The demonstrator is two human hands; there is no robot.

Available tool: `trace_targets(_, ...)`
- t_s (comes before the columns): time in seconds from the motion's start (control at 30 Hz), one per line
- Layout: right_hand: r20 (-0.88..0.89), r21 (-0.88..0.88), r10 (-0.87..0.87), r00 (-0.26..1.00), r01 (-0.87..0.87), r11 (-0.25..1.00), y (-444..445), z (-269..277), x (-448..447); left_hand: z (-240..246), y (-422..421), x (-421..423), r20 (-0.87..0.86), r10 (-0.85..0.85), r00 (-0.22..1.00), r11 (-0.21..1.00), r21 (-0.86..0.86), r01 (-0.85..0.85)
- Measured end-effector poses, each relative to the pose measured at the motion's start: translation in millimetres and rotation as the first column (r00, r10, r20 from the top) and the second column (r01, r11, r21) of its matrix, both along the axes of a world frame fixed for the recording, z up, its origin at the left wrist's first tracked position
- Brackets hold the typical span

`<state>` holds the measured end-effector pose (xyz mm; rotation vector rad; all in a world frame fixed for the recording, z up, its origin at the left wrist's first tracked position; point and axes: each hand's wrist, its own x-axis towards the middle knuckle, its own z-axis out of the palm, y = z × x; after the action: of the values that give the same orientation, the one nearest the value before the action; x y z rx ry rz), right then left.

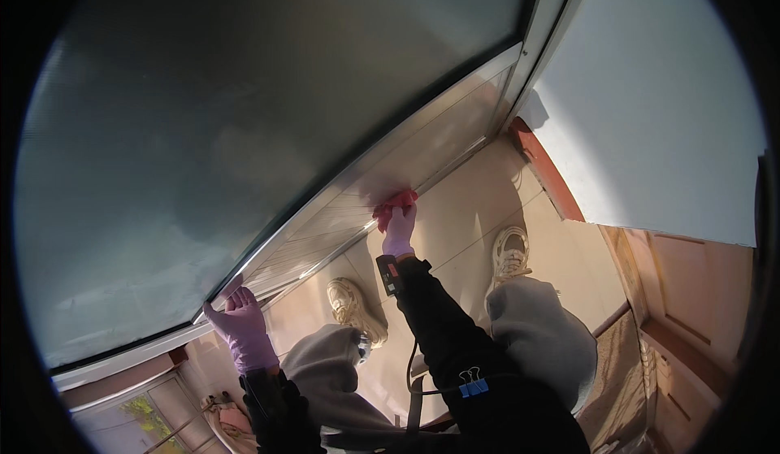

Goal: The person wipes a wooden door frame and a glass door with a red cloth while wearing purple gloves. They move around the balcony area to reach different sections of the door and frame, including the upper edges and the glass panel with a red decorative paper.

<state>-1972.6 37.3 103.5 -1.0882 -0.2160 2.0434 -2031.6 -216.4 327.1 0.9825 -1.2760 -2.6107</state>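
Before me stands a door with a large glass pane (231,112) in a metal frame. Beneath the glass runs a ribbed lower panel (341,204). My right hand (400,234), in a pinkish-purple glove, grips a red cloth (393,206) and presses it against the bottom part of that panel. At the door's edge is my left hand (241,329), gloved alike. Its thumb lies near the glass corner and its fingers touch the metal frame (201,326), apparently steadying or holding the edge.
My two shoes (347,304) stand on the tiled floor (457,240). To the right are a white wall (652,106) with a red-brown skirting (545,170) and a wooden door (688,283). A blue binder clip (474,387) sits on my right sleeve beside a cable. A mat (615,375) lies lower right.
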Motion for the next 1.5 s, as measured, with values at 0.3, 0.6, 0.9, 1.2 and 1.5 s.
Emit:
trace_targets(0.3, 0.250, 0.751, -0.189, 0.950, -0.067, 0.657, 34, 195, 17, 12, 4, 8, -0.031, -0.061, 0.998, 0.990, 0.123, 0.064)
trace_targets(0.6, 0.401, 0.690, -0.409, 0.820, 0.024, 0.724, 87, 61, -9, 5, -10, 7, -0.022, -0.072, 0.997, 0.991, 0.110, 0.074)
trace_targets(0.9, 0.217, 0.044, -0.005, 0.976, -0.005, 0.999, 122, 24, 15, 2, -6, 5, -0.048, -0.056, 0.997, 0.998, 0.031, 0.058)
trace_targets(1.2, 0.238, 0.845, -0.390, 0.889, 0.008, 0.534, 54, 123, 1, 2, -3, 3, -0.039, -0.029, 0.999, 0.999, 0.017, 0.030)
trace_targets(1.5, 0.139, 0.060, 0.085, 0.987, -0.094, 0.994, 79, 12, 10, 5, 2, 7, -0.051, -0.056, 0.997, 0.998, 0.016, 0.057)
